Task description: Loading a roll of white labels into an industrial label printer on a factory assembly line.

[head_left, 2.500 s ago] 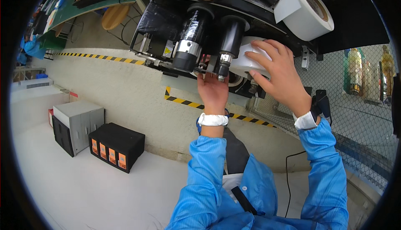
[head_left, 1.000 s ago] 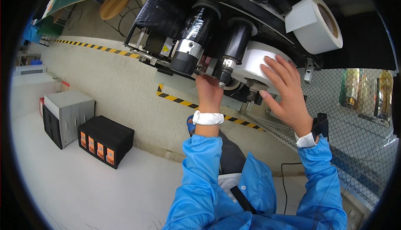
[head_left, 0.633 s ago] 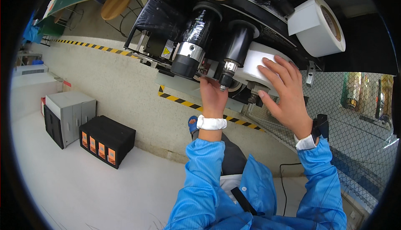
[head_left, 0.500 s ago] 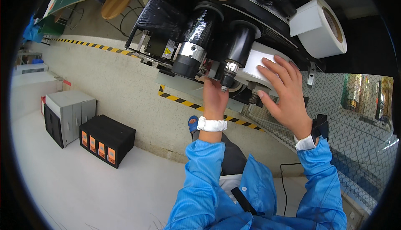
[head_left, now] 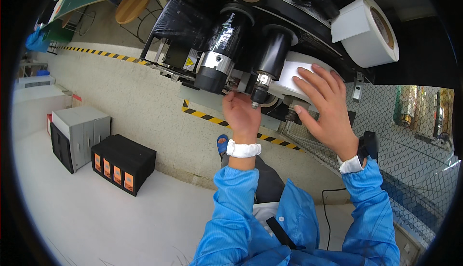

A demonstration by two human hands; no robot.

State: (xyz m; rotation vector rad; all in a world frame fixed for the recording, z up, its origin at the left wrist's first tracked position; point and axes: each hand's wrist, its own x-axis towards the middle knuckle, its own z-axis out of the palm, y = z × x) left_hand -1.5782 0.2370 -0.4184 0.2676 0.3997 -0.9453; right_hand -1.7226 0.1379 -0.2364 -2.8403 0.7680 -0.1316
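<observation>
My right hand (head_left: 328, 109) lies with fingers spread on the white label roll (head_left: 287, 75), which is mounted on the black machine. Its thumb is by the threaded end of the roll's spindle (head_left: 291, 113). Palm up, my left hand (head_left: 242, 119) reaches under the machine's front, below the black ribbon roll (head_left: 230, 33) with its metal hub. Most of its fingers are hidden there, so I cannot make out what they touch. Between the hands a slimmer black roll (head_left: 275, 53) sits on a spindle with a metal tip.
A second white label roll (head_left: 365, 32) stands on the machine's right side. Wire mesh (head_left: 400, 145) borders the right. Black-and-yellow tape (head_left: 207, 117) marks the floor. Black boxes with orange labels (head_left: 124, 162) and a grey cabinet (head_left: 82, 126) are at left.
My left hand has shifted slightly left and shows more of its palm. My right hand stays on the label roll, moved slightly left.
</observation>
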